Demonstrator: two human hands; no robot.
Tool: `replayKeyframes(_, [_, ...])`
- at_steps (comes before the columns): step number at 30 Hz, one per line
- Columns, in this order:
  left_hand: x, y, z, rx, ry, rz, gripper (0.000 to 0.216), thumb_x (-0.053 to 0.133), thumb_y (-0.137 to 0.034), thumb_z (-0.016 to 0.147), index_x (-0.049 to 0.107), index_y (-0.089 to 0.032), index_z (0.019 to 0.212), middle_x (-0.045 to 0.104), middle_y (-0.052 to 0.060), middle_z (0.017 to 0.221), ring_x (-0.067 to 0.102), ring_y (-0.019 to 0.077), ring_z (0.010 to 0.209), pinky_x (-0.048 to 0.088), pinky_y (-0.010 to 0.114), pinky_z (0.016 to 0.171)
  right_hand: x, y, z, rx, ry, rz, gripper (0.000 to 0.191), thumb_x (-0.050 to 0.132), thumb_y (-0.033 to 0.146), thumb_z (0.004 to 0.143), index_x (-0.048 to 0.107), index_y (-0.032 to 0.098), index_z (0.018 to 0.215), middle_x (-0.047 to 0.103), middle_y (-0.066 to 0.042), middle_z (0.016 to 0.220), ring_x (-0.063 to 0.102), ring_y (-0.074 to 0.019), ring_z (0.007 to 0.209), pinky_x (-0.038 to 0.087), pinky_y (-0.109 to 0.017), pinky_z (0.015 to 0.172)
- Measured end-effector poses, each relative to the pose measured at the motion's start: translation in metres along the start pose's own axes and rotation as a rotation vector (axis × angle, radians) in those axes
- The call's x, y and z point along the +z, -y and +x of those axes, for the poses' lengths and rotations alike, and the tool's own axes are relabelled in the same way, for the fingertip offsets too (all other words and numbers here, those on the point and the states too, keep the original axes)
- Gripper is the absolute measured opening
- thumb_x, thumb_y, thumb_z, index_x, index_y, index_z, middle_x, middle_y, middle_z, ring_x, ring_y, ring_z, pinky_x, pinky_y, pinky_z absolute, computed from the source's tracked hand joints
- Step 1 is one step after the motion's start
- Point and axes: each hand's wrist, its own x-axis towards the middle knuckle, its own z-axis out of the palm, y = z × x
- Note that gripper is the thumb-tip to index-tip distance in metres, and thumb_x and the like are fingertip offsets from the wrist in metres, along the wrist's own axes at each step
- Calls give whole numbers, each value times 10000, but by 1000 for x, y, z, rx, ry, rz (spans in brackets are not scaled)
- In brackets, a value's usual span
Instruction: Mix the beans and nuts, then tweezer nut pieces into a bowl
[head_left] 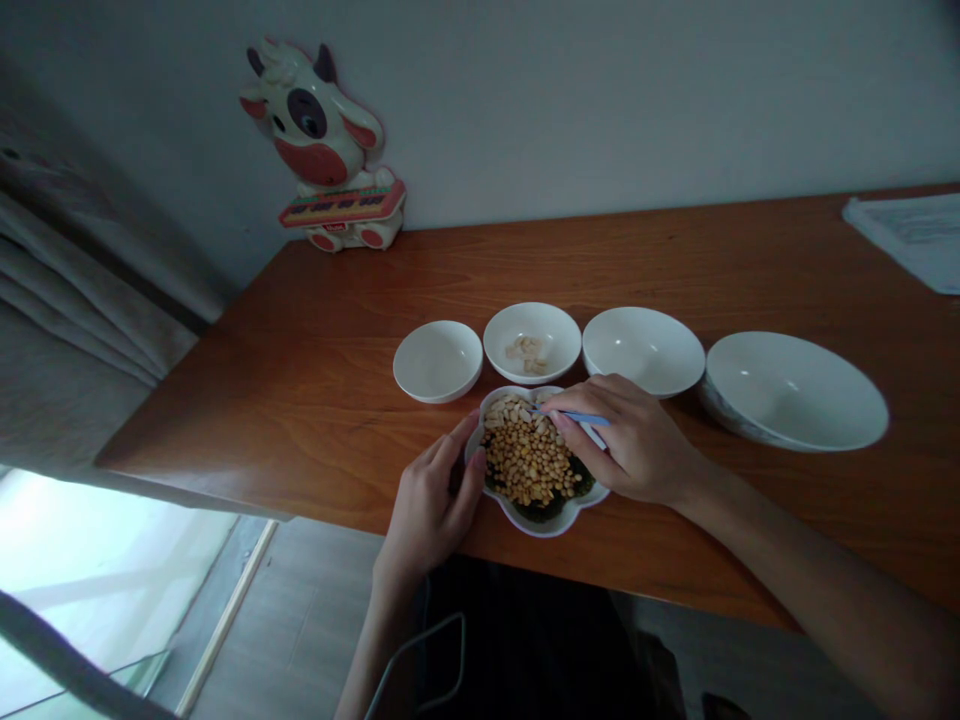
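A white flower-shaped dish (536, 522) near the table's front edge holds mixed yellow, pale and dark green beans (527, 462). My left hand (435, 500) curls against the dish's left rim and steadies it. My right hand (630, 440) rests over the dish's right side, fingers pinched on blue tweezers (574, 416) whose tip points left over the beans. Behind the dish stands a row of white bowls: a small bare one (438, 360), one with a few pale beans (532, 342), and a third bare one (643, 350).
A larger white bowl (796, 392) sits at the right of the row. A cow-shaped toy keyboard (326, 150) stands at the back left against the wall. Papers (911, 235) lie at the far right. The wooden table (300, 380) ends just before me; curtain on the left.
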Motion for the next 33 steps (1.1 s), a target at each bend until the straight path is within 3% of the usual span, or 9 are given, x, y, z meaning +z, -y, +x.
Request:
replayKeyframes(13, [0, 0, 0, 3, -3, 2, 441, 487, -320, 1067, 503, -200, 1491, 669, 94, 1408, 664, 232, 1259, 545, 348, 1042, 0, 0, 0, -11, 7, 0, 125, 564, 187, 981, 634, 167, 1082, 729, -47, 927, 624, -190, 797, 448, -371, 750])
replayKeyframes(19, [0, -1, 1, 2, -1, -12, 446, 488, -318, 1068, 493, -203, 1499, 669, 90, 1409, 665, 223, 1256, 545, 348, 1049, 1, 0, -2, 5, -12, -40, 242, 557, 186, 992, 636, 162, 1219, 741, -63, 990, 631, -195, 828, 477, -370, 768])
replayKeyframes(33, [0, 1, 0, 17, -9, 1, 450, 488, -320, 1064, 495, -203, 1499, 677, 111, 1393, 680, 240, 1235, 575, 373, 1021, -1, 2, -3, -59, -250, -59, 253, 603, 119, 935, 628, 188, 1177, 773, -51, 968, 647, -178, 762, 498, -349, 716])
